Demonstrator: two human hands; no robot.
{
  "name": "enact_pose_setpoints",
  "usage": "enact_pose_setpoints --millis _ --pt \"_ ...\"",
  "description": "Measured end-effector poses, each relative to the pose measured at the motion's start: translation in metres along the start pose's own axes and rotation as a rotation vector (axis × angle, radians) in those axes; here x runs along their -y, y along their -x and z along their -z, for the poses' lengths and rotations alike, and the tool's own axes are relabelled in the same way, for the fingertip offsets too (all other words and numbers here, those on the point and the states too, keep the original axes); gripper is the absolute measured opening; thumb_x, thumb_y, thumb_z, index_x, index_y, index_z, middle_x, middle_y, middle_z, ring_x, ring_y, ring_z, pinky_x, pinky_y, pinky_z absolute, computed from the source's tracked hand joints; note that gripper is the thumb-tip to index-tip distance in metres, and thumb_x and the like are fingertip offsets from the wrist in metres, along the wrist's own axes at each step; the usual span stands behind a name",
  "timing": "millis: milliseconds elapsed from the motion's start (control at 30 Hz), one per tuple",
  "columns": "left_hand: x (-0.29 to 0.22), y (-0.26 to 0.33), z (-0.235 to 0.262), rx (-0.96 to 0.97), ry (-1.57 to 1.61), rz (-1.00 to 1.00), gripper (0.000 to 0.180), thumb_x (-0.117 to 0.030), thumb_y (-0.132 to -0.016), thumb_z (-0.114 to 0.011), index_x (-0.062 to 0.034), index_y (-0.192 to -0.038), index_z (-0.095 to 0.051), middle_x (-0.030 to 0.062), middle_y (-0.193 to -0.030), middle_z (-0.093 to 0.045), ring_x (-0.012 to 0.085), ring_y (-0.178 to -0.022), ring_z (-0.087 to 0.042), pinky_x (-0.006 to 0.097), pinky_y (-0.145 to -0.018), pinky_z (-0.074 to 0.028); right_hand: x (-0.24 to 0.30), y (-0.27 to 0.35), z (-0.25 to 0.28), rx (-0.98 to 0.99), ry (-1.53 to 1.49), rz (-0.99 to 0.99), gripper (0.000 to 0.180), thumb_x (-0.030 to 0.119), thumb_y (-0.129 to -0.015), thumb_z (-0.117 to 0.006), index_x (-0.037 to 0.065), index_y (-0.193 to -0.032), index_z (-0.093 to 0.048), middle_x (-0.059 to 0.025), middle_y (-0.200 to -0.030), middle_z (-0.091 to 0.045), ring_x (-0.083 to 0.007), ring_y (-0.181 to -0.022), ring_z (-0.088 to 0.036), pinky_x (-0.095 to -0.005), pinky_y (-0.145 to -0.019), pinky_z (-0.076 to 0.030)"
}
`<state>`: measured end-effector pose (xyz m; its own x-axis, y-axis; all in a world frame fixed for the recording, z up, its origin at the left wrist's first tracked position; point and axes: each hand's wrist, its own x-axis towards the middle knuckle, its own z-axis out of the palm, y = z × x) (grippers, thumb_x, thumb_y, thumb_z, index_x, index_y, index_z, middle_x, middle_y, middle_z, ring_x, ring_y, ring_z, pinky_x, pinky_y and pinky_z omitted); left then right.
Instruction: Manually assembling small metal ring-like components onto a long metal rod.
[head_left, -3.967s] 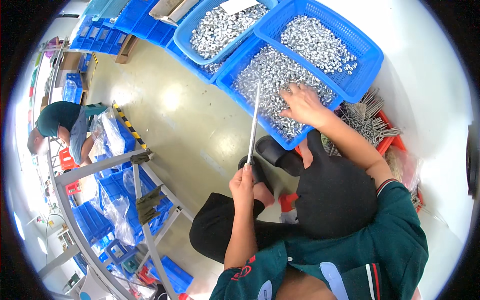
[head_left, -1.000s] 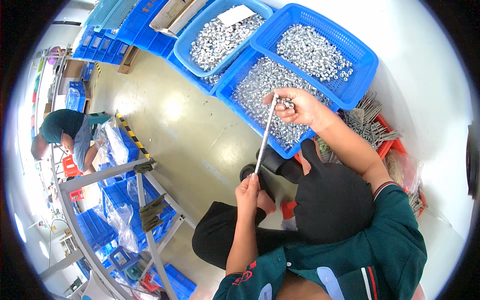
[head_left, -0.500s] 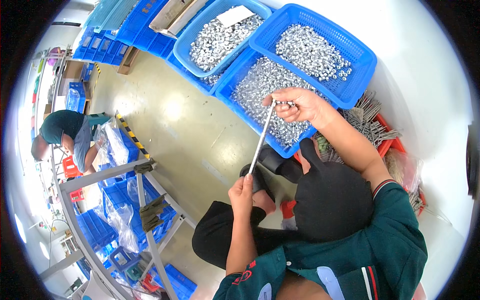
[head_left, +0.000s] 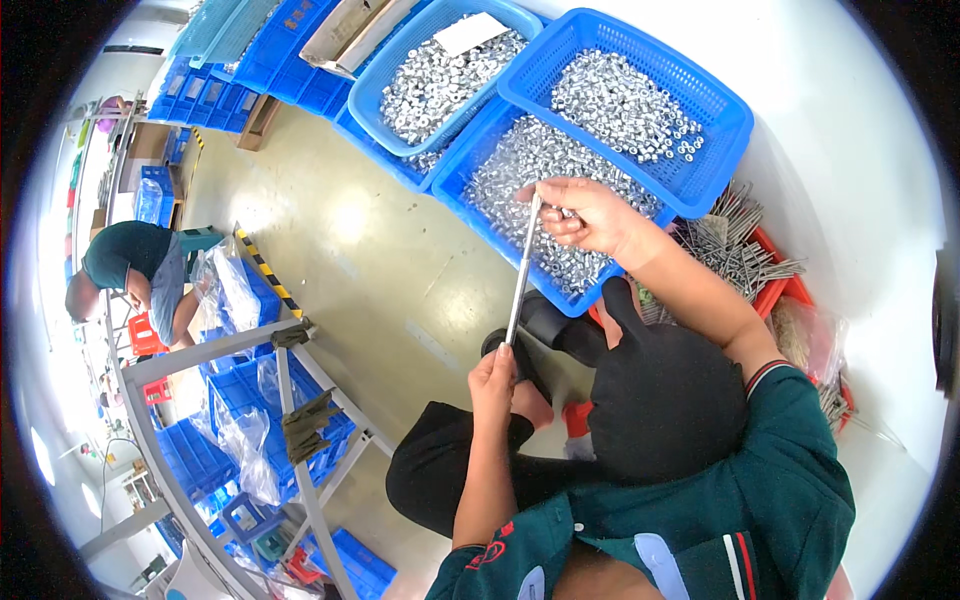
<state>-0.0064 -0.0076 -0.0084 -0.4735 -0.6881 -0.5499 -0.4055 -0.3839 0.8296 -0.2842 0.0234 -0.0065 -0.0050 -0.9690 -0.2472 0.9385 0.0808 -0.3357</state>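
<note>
A thin silvery metal rod (head_left: 524,268) slants upward, away from my body. My left hand (head_left: 491,388) pinches its lower end between thumb and fingers. At the rod's upper end is my right hand (head_left: 592,214), thumb and forefinger closed round the tip, with small metal sleeves partly visible in the curled fingers. How many sleeves it holds is hidden. Beneath this hand lies a blue bin (head_left: 476,224) filled with loose small metal sleeves (head_left: 560,150).
A blue perforated basket (head_left: 715,110) of sleeves rests over the bin's far right side. Beyond the bin is a light-blue basket (head_left: 362,108) of metal parts. Many thin rods (head_left: 735,240) fill a red crate at right. A metal frame (head_left: 215,347) and a seated co-worker (head_left: 135,262) are at left.
My left hand has shifted slightly right and my right hand slightly left and lower. The rod now stands a little steeper, still held at both ends.
</note>
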Motion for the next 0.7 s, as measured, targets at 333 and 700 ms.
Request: enact_pose_setpoints --millis 333,700 --pt "-0.004 0.001 -0.004 0.002 0.094 0.109 0.038 -0.035 -0.087 -0.050 -0.0095 -0.060 -0.044 -0.0056 -0.048 -0.034 0.0027 -0.038 -0.025 0.019 -0.035 -0.017 -0.018 0.005 -0.002 -0.104 0.553 -0.100 0.027 0.024 -0.087 -0.052 0.002 -0.100 -0.058 0.0049 -0.060 -0.041 -0.0017 -0.044 -0.030 -0.0162 -0.036 -0.020" --pt "0.006 -0.001 0.000 -0.033 0.029 -0.005 0.036 -0.031 -0.088 -0.050 -0.0076 -0.061 -0.047 -0.0053 -0.048 -0.036 0.0024 -0.039 -0.028 0.019 -0.036 -0.019 0.003 0.002 0.027 -0.136 -0.041 -0.032 0.025 0.020 -0.087 -0.047 0.002 -0.105 -0.051 -0.0003 -0.070 -0.046 -0.0036 -0.049 -0.035 -0.0144 -0.036 -0.025"
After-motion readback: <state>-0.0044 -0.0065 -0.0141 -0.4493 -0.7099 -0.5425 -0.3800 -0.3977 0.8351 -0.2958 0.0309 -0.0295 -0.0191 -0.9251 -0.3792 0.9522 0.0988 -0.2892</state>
